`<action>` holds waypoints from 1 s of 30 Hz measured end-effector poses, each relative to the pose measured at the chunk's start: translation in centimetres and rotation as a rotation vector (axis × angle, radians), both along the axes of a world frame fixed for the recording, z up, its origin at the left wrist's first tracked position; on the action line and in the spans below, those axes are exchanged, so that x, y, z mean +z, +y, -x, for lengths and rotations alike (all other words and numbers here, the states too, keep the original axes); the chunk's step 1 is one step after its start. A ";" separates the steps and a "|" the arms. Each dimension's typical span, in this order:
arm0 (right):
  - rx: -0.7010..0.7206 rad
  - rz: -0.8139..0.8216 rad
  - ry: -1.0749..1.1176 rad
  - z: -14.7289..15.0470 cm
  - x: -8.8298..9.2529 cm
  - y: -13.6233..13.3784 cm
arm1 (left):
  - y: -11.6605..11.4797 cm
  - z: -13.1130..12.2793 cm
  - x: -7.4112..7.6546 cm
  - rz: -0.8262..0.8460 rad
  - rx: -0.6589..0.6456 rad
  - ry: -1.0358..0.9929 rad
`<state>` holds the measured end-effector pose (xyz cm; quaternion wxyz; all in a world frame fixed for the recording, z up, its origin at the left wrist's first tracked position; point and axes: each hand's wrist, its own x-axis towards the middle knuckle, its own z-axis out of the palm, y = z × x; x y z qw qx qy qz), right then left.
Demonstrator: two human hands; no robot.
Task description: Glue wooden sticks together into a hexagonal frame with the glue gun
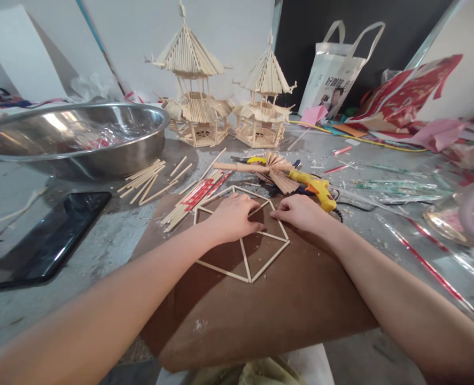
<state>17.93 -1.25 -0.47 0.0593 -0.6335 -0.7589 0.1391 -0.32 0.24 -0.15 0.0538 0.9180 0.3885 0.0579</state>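
A hexagonal frame of thin wooden sticks (245,259), with spokes meeting near its middle, lies flat on a brown board (277,310). My left hand (237,216) rests over the frame's centre and left part, hiding the place where the spokes meet. Its thumb and forefinger are apart, with a spoke showing near the fingertips. At the frame's upper right side is my right hand (301,212), thumb and forefinger pinched together on an edge stick. Loose wooden sticks (144,179) and a bundle with red wrapping (199,195) lie beyond my left hand.
Two stick-built pagodas (196,109) stand at the back. A yellow glue gun (319,190) and a folded brown paper fan (279,171) lie behind my right hand. On the left are a steel basin (140,141) and a phone (56,235). Clear glue sticks (421,256) lie right.
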 end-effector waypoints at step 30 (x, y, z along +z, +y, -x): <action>0.200 0.359 0.250 -3.0 2.0 -1.3 | 0.2 0.3 0.1 0.018 -0.042 0.040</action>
